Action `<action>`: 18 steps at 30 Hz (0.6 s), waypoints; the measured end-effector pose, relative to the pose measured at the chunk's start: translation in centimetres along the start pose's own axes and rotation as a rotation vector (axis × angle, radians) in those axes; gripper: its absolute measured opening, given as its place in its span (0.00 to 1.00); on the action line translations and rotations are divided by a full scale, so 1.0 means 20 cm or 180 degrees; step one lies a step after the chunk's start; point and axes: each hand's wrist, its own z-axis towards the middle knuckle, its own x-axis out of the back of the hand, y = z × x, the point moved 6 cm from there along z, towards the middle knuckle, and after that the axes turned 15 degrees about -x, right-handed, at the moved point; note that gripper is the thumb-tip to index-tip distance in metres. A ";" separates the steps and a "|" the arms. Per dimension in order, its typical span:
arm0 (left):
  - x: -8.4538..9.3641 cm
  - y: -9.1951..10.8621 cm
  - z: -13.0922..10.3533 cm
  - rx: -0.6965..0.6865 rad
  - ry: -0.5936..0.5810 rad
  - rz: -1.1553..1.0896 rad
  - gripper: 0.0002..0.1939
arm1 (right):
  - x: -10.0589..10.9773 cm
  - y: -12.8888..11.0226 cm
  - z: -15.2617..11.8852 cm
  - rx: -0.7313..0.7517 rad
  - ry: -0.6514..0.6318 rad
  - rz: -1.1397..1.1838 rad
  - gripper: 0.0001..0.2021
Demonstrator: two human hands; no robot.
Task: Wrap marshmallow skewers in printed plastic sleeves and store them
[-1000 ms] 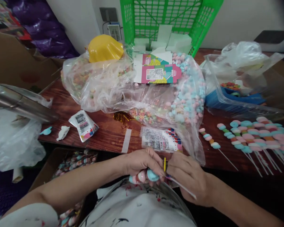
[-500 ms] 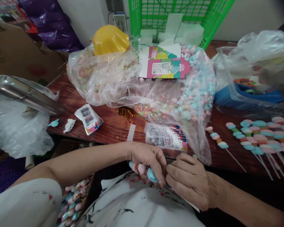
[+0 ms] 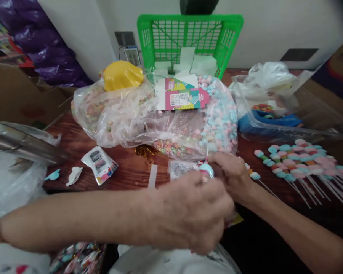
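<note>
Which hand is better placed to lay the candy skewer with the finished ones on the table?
Right, probably. The right hand is at the candy skewer and nearer the finished skewers; the left hand would cross over.

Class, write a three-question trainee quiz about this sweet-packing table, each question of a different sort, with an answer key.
1. True or false: the green basket stands at the far edge of the table, against the wall.
2. Multiple choice: where do the finished candy skewers lie? A) inside the green basket B) on the table, to the person's right C) under the yellow bowl
3. Short answer: what shows between the left hand and the right hand?

Key
1. True.
2. B.
3. A pale blue and pink candy piece, at the fingertips of both hands; blur hides which hand grips it.
</note>
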 end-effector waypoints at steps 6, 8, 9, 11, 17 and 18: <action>-0.15 -0.25 -0.10 0.0984 0.1096 -0.0851 0.13 | -0.09 -0.05 -0.09 -0.1457 -0.0982 0.2395 0.10; -0.07 -0.26 -0.13 0.0825 0.1640 -0.1111 0.16 | -0.17 -0.06 -0.13 -0.1702 -0.1321 0.2965 0.11; -0.05 -0.24 -0.15 0.0688 0.1779 -0.1145 0.16 | -0.20 -0.05 -0.13 -0.1802 -0.1372 0.3136 0.12; -0.03 -0.21 -0.19 0.0700 0.2080 -0.1040 0.15 | -0.24 -0.01 -0.10 -0.1956 -0.1320 0.3342 0.13; -0.15 -0.19 -0.36 0.1499 0.2476 -0.1725 0.24 | -0.30 -0.09 -0.01 -0.1758 -0.1268 0.3512 0.12; -0.15 -0.18 -0.40 0.1612 0.2519 -0.1888 0.21 | -0.33 -0.13 -0.02 -0.1691 -0.1285 0.3554 0.12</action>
